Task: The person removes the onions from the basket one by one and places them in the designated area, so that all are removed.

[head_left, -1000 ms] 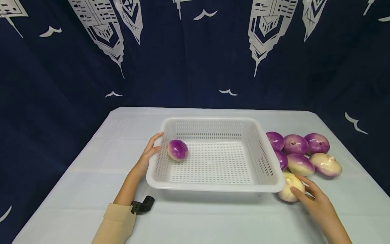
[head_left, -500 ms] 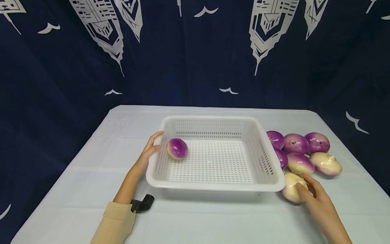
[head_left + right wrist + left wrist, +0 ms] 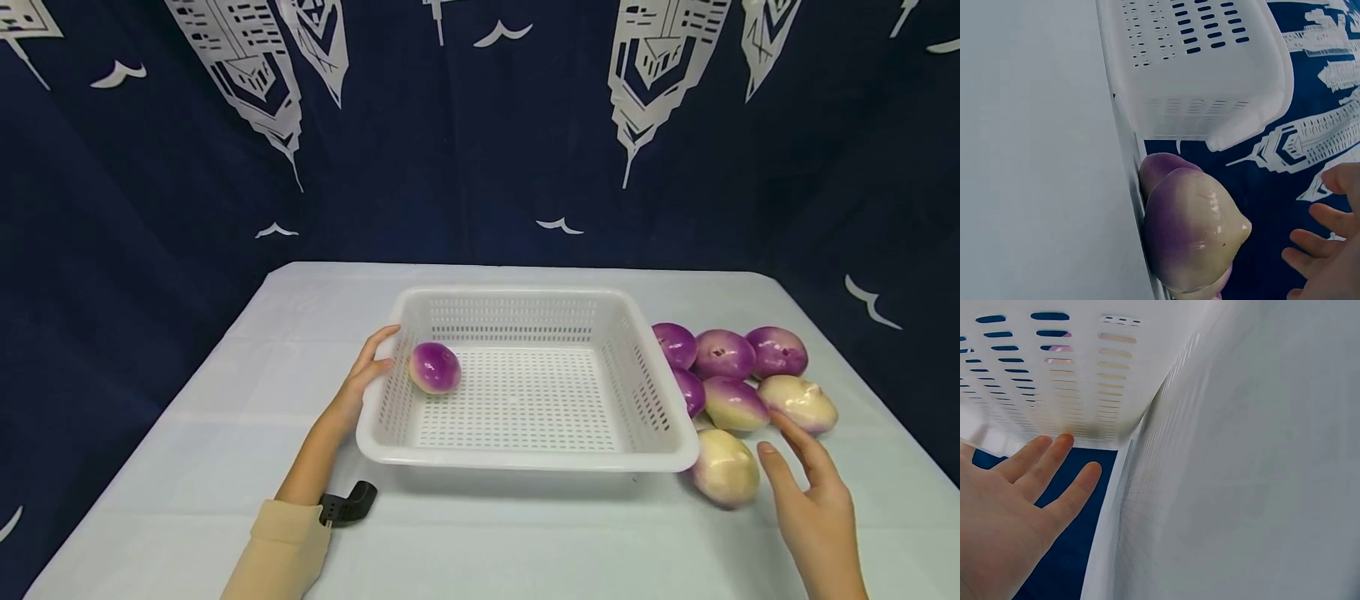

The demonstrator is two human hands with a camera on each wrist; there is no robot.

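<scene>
A white perforated plastic basket [image 3: 525, 462] stands mid-table with one purple turnip [image 3: 435, 367] inside, by its left wall. My left hand [image 3: 356, 390] touches the basket's left side near the rim; in the left wrist view its fingers [image 3: 1054, 459] are spread and fairly straight against the outside wall. A cream-and-purple turnip [image 3: 724, 468] lies at the basket's front right corner. Just right of it, apart, my right hand [image 3: 813, 500] holds nothing, thumb and forefinger spread. Its forefinger is close to a purple-and-cream turnip [image 3: 735, 404]; contact is unclear. The right wrist view shows a turnip [image 3: 1191, 231] large beside the hand.
More turnips [image 3: 724, 353] cluster along the basket's right side, some partly hidden by its rim. A pale one [image 3: 798, 403] lies at the group's right. White cloth covers the table [image 3: 487, 542]; a dark blue patterned curtain [image 3: 450, 150] hangs behind. A black band [image 3: 349, 503] circles the left wrist.
My right hand has let go of the cream-and-purple turnip and moved right, its fingers spreading. That turnip has shifted slightly right and toward me. The left hand and basket stay put.
</scene>
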